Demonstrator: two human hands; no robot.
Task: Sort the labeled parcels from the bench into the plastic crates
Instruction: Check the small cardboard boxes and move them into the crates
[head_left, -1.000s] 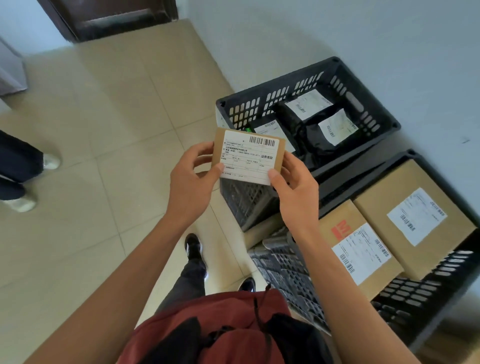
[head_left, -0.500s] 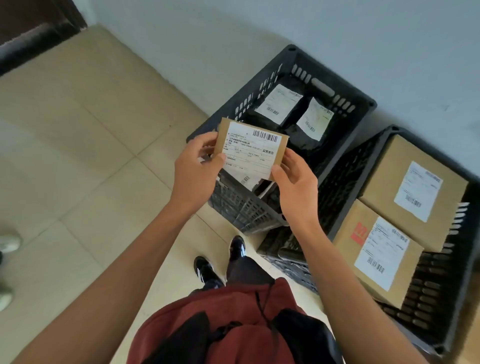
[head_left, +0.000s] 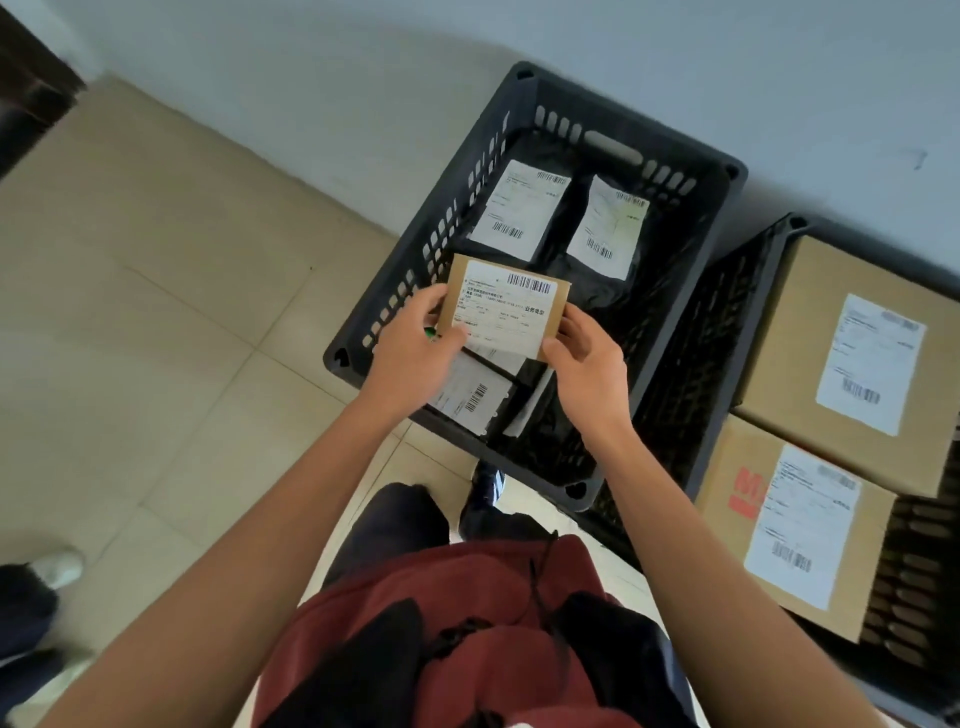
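Item: small labeled parcel (head_left: 503, 314), which you pinch between left hand (head_left: 415, 353) and right hand (head_left: 587, 358) above black crate (head_left: 524, 88). Risk: misreading the label lands it in the wrong crate.

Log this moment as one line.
step: sorting | left hand + right hand: hold small parcel | over: left crate | released: no

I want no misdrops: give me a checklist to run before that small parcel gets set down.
1. Grip: left hand and right hand both hold the small parcel: ok.
2. Label faces up, barcode visible: ok.
3. Parcel is over the left crate: ok.
4. Free spot: black bags and other parcels already lie inside; room under the hands: cannot tell.
5. Label matches this crate: cannot tell, text too small.
6. Right crate holds large boxes: ok.
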